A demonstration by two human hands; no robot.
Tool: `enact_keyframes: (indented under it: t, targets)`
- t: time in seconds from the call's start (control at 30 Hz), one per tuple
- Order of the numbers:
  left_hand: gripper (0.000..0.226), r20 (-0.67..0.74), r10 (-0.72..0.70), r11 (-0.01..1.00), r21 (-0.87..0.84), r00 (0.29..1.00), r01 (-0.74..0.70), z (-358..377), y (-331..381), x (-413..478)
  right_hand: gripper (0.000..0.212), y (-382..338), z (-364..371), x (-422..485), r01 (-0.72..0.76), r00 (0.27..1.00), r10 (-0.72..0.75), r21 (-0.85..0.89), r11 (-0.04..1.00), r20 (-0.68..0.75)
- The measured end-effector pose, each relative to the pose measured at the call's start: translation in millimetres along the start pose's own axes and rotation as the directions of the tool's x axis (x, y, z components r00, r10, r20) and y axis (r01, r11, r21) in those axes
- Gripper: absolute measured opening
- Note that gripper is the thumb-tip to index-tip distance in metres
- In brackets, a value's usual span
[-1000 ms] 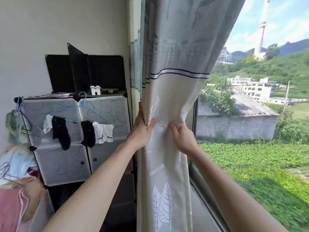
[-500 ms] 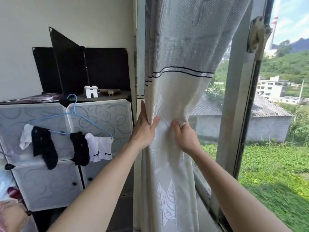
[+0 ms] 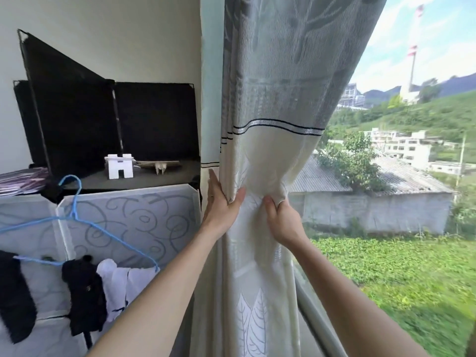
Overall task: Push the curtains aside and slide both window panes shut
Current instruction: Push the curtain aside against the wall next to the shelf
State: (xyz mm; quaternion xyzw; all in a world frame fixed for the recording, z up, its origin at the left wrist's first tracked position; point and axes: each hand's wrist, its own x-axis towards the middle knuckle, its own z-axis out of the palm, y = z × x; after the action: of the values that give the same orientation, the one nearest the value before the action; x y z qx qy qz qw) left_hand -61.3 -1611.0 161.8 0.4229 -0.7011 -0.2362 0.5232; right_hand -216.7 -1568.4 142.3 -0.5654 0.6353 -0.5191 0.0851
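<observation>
We have the curtain (image 3: 268,155) bunched against the wall at the window's left edge; left hand (image 3: 221,204) and right hand (image 3: 282,217) fingers clench its folds; the panes seem not yet slid shut.

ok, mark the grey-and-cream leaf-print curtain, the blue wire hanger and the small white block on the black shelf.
grey-and-cream leaf-print curtain (image 3: 273,150): head view, cream band under the stripe.
blue wire hanger (image 3: 73,197): head view, the neck below the hook.
small white block (image 3: 120,166): head view, front face.

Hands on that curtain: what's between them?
In the head view, only bunched curtain fabric lies between the left hand and the right hand.
</observation>
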Motion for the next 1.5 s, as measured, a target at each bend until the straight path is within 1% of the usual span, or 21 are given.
enact_keyframes:
  t: [0.1, 0.2, 0.3, 0.37, 0.43, 0.53, 0.63, 0.73, 0.87, 0.93, 1.0, 1.1, 1.17, 1.23, 1.37, 1.5]
  targets:
    - [0.106, -0.059, -0.038, 0.996, -0.083, 0.998, 0.033, 8, -13, 36, 0.052, 6, 20, 39, -0.005, 1.000, 0.005, 0.002, 1.000, 0.026]
    - [0.110, -0.045, -0.098, 0.982, -0.166, 0.994, 0.089, 13, -24, 70, 0.051, 12, 38, 72, -0.012, 1.000, 0.012, 0.005, 1.000, 0.028]
    - [0.110, -0.044, -0.151, 0.971, -0.195, 0.988, 0.140, 21, -38, 100, 0.041, 19, 58, 103, -0.012, 1.000, 0.011, 0.026, 1.000, 0.028]
    - [0.105, -0.042, -0.178, 0.966, -0.198, 0.983, 0.166, 23, -47, 115, 0.042, 22, 69, 120, -0.014, 0.999, 0.013, 0.032, 0.999, 0.035]
    - [0.089, -0.051, -0.177, 0.972, -0.163, 0.983, 0.167, 28, -57, 135, 0.046, 25, 81, 141, -0.017, 0.999, 0.016, 0.032, 0.999, 0.041]
    - [0.064, -0.047, -0.195, 0.973, -0.137, 0.980, 0.187, 36, -64, 159, 0.045, 31, 95, 167, -0.018, 0.999, 0.017, 0.029, 0.999, 0.035]
    - [0.050, -0.051, -0.212, 0.971, -0.127, 0.976, 0.205, 43, -75, 182, 0.046, 37, 112, 194, 0.008, 1.000, -0.008, 0.005, 1.000, 0.030]
    - [0.047, -0.108, -0.232, 0.971, -0.081, 0.967, 0.224, 46, -89, 205, 0.051, 42, 128, 217, 0.029, 0.998, -0.030, 0.004, 1.000, 0.048]
    - [0.048, -0.160, -0.313, 0.950, -0.055, 0.936, 0.308, 52, -102, 236, 0.055, 47, 148, 250, 0.008, 0.996, -0.008, 0.007, 1.000, 0.086]
    - [0.048, -0.230, -0.340, 0.939, -0.023, 0.912, 0.344, 59, -109, 252, 0.055, 49, 159, 272, 0.004, 0.994, -0.006, 0.026, 1.000, 0.108]
    - [0.049, -0.302, -0.368, 0.917, 0.038, 0.879, 0.397, 64, -109, 264, 0.055, 52, 167, 291, -0.010, 0.989, 0.004, 0.040, 0.999, 0.145]
    - [0.046, -0.373, -0.417, 0.850, 0.164, 0.829, 0.501, 68, -108, 288, 0.054, 59, 182, 321, -0.040, 0.982, 0.024, 0.080, 0.996, 0.186]
    - [0.043, -0.396, -0.442, 0.804, 0.222, 0.805, 0.551, 68, -108, 309, 0.053, 64, 190, 341, -0.041, 0.977, 0.020, 0.096, 0.995, 0.211]
    - [0.041, -0.411, -0.455, 0.782, 0.240, 0.790, 0.575, 72, -110, 329, 0.053, 69, 199, 362, -0.017, 0.974, -0.002, 0.081, 0.997, 0.226]
    - [0.032, -0.458, -0.481, 0.731, 0.261, 0.748, 0.630, 83, -119, 359, 0.060, 77, 216, 399, -0.031, 0.973, 0.026, 0.018, 0.999, 0.230]
    - [0.024, -0.484, -0.459, 0.708, 0.306, 0.745, 0.636, 88, -129, 387, 0.064, 81, 235, 424, -0.006, 0.979, -0.002, 0.034, 0.999, 0.205]
